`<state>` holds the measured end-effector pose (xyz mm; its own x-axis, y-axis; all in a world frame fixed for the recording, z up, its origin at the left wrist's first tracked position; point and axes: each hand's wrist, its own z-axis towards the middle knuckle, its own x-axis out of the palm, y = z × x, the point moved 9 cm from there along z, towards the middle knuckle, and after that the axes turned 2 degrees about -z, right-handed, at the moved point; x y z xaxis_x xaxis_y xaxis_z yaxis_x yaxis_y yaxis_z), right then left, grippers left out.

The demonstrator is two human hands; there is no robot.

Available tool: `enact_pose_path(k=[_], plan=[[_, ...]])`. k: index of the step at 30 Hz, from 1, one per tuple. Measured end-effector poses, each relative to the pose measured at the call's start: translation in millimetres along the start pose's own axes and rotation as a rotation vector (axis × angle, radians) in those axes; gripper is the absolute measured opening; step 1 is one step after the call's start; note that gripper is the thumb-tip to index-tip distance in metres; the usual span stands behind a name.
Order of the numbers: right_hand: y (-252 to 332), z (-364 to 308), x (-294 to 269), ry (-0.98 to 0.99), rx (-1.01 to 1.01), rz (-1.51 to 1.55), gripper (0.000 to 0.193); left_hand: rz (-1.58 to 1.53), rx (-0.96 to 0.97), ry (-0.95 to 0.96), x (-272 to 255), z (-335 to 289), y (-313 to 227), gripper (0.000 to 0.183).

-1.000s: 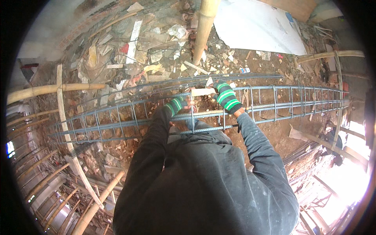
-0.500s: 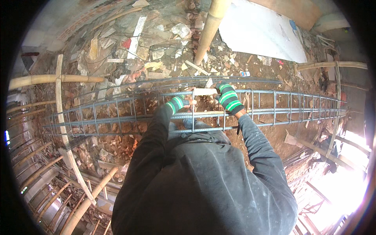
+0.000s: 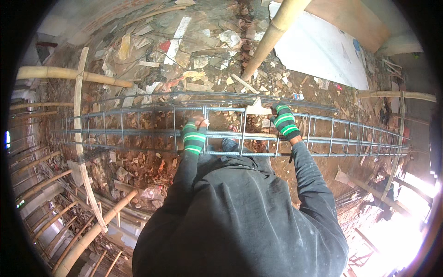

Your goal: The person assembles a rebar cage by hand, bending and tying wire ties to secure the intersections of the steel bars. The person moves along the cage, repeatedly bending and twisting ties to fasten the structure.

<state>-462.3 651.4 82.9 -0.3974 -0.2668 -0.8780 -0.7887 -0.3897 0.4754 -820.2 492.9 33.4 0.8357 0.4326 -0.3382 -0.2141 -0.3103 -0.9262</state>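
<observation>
A long rebar cage of steel bars and rectangular stirrups spans the view in front of me. My left hand, in a green and black striped glove with bare fingertips, has its fingers curled around a stirrup at the cage's far bar. Farther right, my right hand, gloved the same way, is closed at the end of a short piece of wood. That wood lies against the far top bar. What the right fingertips press on is partly hidden.
Loose bars lie just beyond the cage. Rubble covers the ground. A bamboo post stands beyond, beside a white sheet. Another bamboo pole and a wooden slat cross the left side.
My left hand has shifted left along the cage, to another stirrup. Between the hands, the piece of wood now appears turned and farther right, still beside my right hand. The view has shifted slightly.
</observation>
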Motion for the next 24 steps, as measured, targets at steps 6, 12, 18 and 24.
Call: enact_pose_path(k=[6,12,18,24], plan=[[-2,2,3,-0.001,-0.024,0.009,0.053,-0.044,-0.089,0.024,-17,-3,30,0.029],[-2,1,5,0.011,0.021,-0.023,0.056,0.056,-0.069,0.169,-1,10,31,0.031],[12,-1,-6,-0.100,-0.065,0.009,0.048,0.240,0.002,0.211,3,15,29,0.032],[12,-2,-6,-0.068,0.023,-0.054,0.048,0.002,-0.197,0.278,5,12,26,0.029]])
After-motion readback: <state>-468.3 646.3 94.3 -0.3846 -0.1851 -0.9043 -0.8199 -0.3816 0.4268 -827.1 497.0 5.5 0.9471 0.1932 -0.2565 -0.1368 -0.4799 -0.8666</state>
